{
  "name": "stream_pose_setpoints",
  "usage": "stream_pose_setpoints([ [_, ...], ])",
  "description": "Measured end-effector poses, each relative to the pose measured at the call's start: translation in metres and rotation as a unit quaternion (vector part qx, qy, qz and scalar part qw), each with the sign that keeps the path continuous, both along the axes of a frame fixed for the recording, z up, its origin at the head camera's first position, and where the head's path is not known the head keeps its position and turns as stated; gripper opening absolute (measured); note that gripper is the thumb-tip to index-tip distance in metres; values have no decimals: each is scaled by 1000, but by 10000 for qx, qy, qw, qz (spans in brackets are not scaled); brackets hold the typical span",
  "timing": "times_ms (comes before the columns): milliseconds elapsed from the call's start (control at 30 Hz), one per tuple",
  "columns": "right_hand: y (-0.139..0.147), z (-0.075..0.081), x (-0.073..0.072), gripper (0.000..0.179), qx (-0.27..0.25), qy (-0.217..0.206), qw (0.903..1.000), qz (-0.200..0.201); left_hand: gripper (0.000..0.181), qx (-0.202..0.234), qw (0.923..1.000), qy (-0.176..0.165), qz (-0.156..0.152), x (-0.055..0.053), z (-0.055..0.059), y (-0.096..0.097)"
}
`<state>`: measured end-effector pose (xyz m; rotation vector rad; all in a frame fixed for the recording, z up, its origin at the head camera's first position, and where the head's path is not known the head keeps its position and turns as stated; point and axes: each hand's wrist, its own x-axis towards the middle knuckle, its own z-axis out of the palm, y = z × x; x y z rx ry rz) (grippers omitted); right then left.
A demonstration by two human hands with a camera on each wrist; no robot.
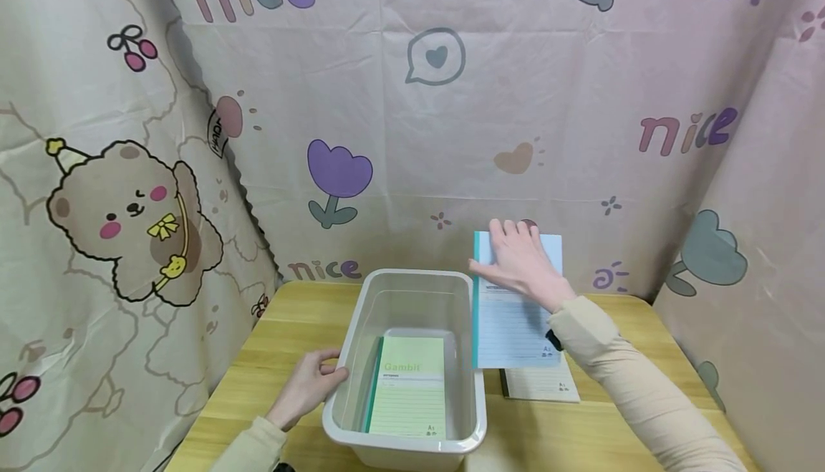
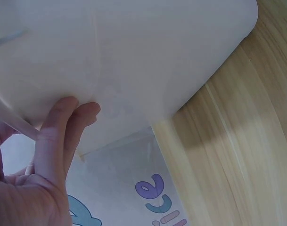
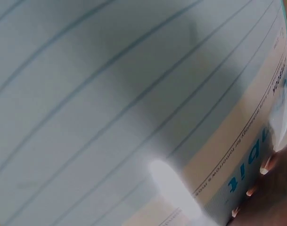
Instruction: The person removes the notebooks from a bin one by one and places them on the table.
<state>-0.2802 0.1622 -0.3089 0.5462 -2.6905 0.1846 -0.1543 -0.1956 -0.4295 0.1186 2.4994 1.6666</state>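
Note:
My left hand (image 1: 311, 386) pinches the left rim of a pale plastic bin (image 1: 404, 446), with two fingers against its wall in the left wrist view. Inside the bin a green notebook (image 1: 409, 393) lies flat, its cover facing up. My right hand (image 1: 523, 261) holds a light blue notebook (image 1: 512, 332) near its top, the thumb by the teal spine and the fingertips toward the upper edge. This notebook is raised just right of the bin and fills most of the right wrist view. Beneath it, a white notebook (image 1: 540, 384) with a dark spine is partly hidden.
The bin stands on a wooden table (image 1: 296, 314). Patterned curtain cloth (image 1: 412, 135) hangs behind the table's back edge and along both sides.

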Motion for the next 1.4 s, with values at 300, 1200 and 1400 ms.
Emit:
stream_pose_setpoints([
  [300, 54, -35, -3, 54, 122, 30, 9999, -117, 54, -46, 10000, -44, 44, 0, 1, 0],
  [1200, 177, -130, -10, 60, 403, -211, 9969, -648, 54, -92, 9999, -78, 95, -2, -1, 2],
  [1400, 194, -143, -9, 64, 461, -327, 9952, -795, 54, -93, 9999, -97, 82, -2, 1, 2],
])
